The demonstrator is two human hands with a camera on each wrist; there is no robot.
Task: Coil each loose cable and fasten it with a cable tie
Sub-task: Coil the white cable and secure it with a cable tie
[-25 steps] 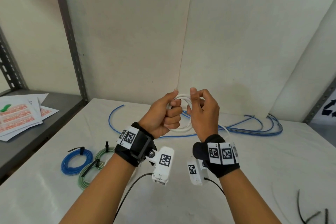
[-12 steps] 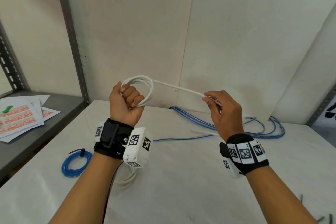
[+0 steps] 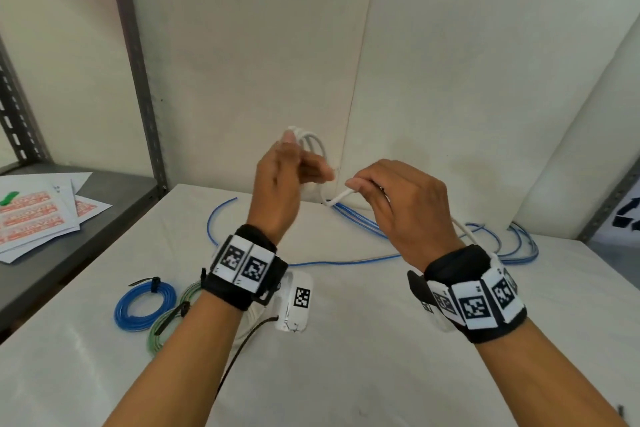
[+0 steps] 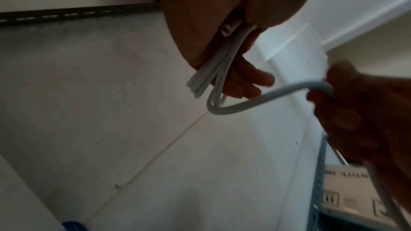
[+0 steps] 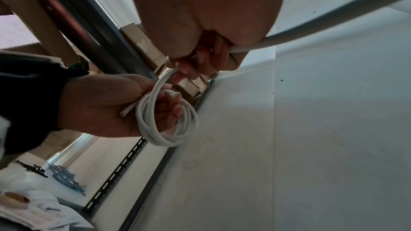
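Since half a second ago your hands have closed the gap between them: the straight run of white cable [image 3: 332, 199] that stretched across from left to right has slackened into a short bend, and your left hand [image 3: 280, 184] has dropped from its raised fist to sit level with the right. Your left hand grips the coiled loops of the white cable, fingers curled through the coil with the cut end poking out by the palm, as your right wrist view shows. Your right hand [image 3: 398, 204] pinches the free strand between thumb and curled fingers just right of the coil, and the rest of the strand trails back past your wrist. Both hands hang above the white table [image 3: 346, 340]. On it, at near left, lie a tied blue coil [image 3: 145, 307] and a tied green coil [image 3: 166, 326]; loose blue cable [image 3: 346, 258] runs along the far side.
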